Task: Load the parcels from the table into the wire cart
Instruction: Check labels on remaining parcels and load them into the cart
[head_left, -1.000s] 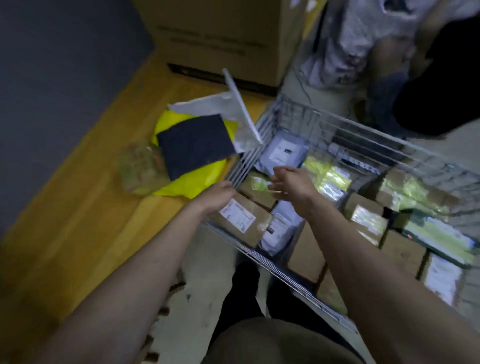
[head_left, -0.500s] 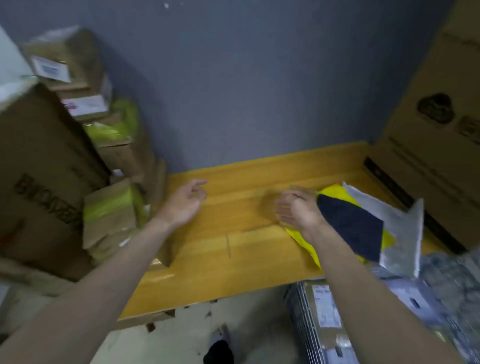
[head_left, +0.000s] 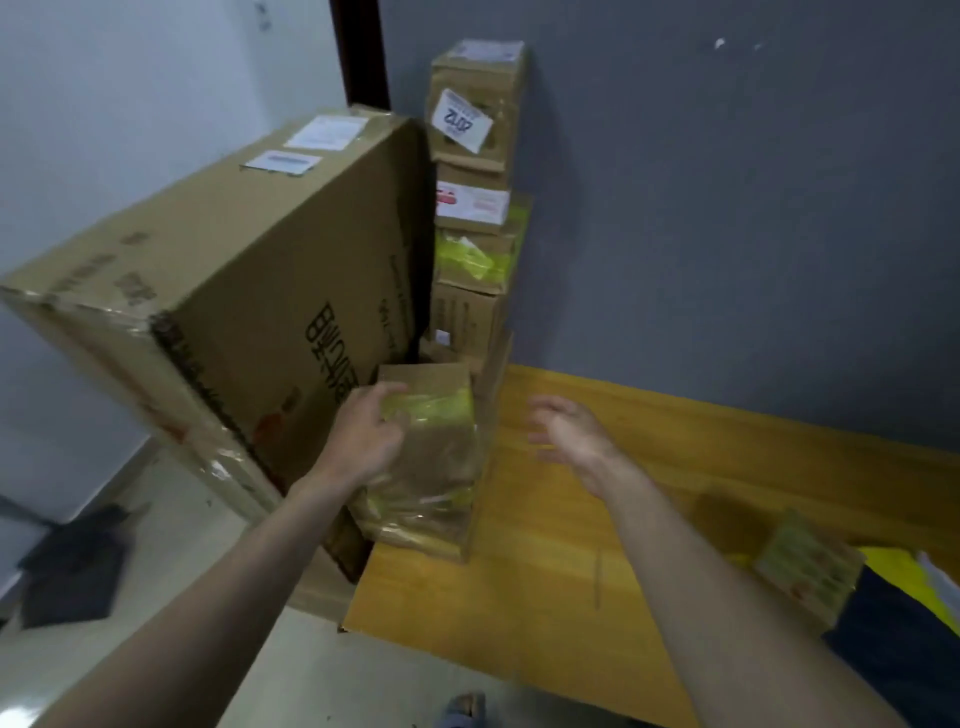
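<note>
A brown cardboard parcel (head_left: 441, 457) wrapped in clear film with yellow-green tape stands at the left end of the wooden table (head_left: 649, 493). My left hand (head_left: 363, 436) grips its upper left edge, fingers curled onto the taped top. To the right of the parcel my right hand (head_left: 571, 431) hovers over the table with fingers spread and holds nothing. Behind the parcel a tall stack of small parcels (head_left: 472, 208) leans against the grey wall. The wire cart is out of view.
A very large cardboard box (head_left: 234, 291) leans beside the table's left end. At the right edge lie a small taped parcel (head_left: 805, 566), a yellow bag (head_left: 904, 571) and a dark flat parcel (head_left: 904, 649). A black object (head_left: 78, 566) lies on the floor at left.
My view has swung left from the cart to the table's left end. My left hand has reached the taped parcel and taken hold of it; my right hand has followed, staying open.
</note>
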